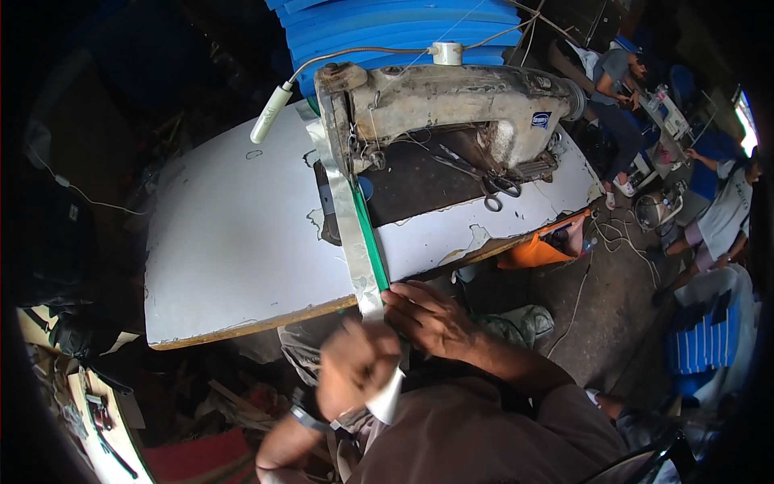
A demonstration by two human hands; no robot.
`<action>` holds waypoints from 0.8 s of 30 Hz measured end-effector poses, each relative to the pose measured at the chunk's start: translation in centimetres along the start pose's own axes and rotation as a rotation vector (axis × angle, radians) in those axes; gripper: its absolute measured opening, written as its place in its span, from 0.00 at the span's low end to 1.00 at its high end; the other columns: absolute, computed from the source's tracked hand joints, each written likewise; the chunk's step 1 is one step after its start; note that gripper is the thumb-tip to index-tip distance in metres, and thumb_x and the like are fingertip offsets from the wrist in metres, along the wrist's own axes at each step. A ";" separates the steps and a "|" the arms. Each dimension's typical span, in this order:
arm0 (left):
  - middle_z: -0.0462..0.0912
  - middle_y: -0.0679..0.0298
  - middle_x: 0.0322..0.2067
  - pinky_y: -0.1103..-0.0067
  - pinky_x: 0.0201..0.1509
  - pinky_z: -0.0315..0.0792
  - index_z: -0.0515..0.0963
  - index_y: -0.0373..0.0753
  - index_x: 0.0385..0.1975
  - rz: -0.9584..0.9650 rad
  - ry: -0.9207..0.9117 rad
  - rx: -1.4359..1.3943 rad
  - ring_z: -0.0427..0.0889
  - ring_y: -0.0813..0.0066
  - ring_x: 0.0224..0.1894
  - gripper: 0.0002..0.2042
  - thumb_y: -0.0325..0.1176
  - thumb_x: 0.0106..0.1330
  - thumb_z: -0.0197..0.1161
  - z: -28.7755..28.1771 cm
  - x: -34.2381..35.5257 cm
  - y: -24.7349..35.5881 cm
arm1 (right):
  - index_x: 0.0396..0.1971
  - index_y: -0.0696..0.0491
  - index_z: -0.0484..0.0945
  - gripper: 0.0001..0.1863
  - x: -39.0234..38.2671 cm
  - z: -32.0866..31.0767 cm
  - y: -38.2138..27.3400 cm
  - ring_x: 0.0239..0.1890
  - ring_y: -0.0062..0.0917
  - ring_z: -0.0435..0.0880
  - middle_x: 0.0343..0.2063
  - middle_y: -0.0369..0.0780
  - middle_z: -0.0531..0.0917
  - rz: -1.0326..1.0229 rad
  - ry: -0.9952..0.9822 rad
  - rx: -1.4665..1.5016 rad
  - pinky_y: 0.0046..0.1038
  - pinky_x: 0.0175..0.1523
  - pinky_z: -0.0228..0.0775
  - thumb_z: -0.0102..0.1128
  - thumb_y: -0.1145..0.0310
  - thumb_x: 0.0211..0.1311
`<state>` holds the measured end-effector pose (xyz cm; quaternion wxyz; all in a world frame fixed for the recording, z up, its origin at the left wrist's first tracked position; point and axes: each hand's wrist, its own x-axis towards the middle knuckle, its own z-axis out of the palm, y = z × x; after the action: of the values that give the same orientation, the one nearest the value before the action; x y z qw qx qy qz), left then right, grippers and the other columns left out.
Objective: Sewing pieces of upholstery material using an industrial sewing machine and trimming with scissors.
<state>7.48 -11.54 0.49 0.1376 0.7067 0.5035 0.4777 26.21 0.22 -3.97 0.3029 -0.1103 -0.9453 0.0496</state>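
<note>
A worn grey sewing machine (435, 97) stands on a white tabletop (234, 234). A long silvery-white strip (348, 234) runs from behind the needle area, past the machine's left end, to the front edge. Along its right side lies a narrow green strip (371, 242), leading up to the presser foot. My left hand (359, 363), somewhat blurred, is closed around the silvery strip just off the table edge; a white tail of it shows below the hand. At the front edge, my right hand (431, 321) has its fingertips pressed together at the green strip's near end.
Black-handled scissors (484, 179) lie under the machine's arm. A white lamp (272, 114) hangs on a bent stalk over the table. Blue stacked sheets (395, 32) rise behind. An orange pouch (544, 246) hangs below the right edge. Two people sit at the right.
</note>
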 end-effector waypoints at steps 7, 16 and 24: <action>0.86 0.54 0.42 0.64 0.58 0.74 0.85 0.38 0.46 -0.059 -0.062 0.393 0.82 0.50 0.50 0.12 0.26 0.63 0.64 -5.3 17.3 -18.5 | 0.43 0.61 0.82 0.14 2.7 -0.9 0.2 0.61 0.38 0.81 0.51 0.47 0.83 -0.084 -0.051 0.079 0.37 0.66 0.77 0.68 0.75 0.56; 0.87 0.59 0.45 0.62 0.59 0.74 0.88 0.45 0.41 -0.296 -0.131 0.393 0.83 0.56 0.52 0.14 0.30 0.54 0.71 -2.3 20.0 -19.6 | 0.42 0.61 0.82 0.13 3.0 -1.3 1.2 0.60 0.39 0.81 0.49 0.45 0.82 -0.064 -0.141 0.091 0.39 0.66 0.77 0.65 0.75 0.56; 0.85 0.60 0.51 0.60 0.59 0.74 0.87 0.42 0.43 -0.135 -0.024 0.595 0.82 0.54 0.54 0.14 0.29 0.55 0.71 -1.6 19.7 -20.8 | 0.41 0.61 0.82 0.12 3.8 -1.0 1.9 0.60 0.38 0.82 0.47 0.45 0.82 -0.069 -0.138 0.107 0.39 0.67 0.77 0.65 0.75 0.56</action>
<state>-5.20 14.04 -2.20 -0.0382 0.6866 0.6654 0.2905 24.16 2.98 -1.34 0.2439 -0.0575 -0.9632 0.0971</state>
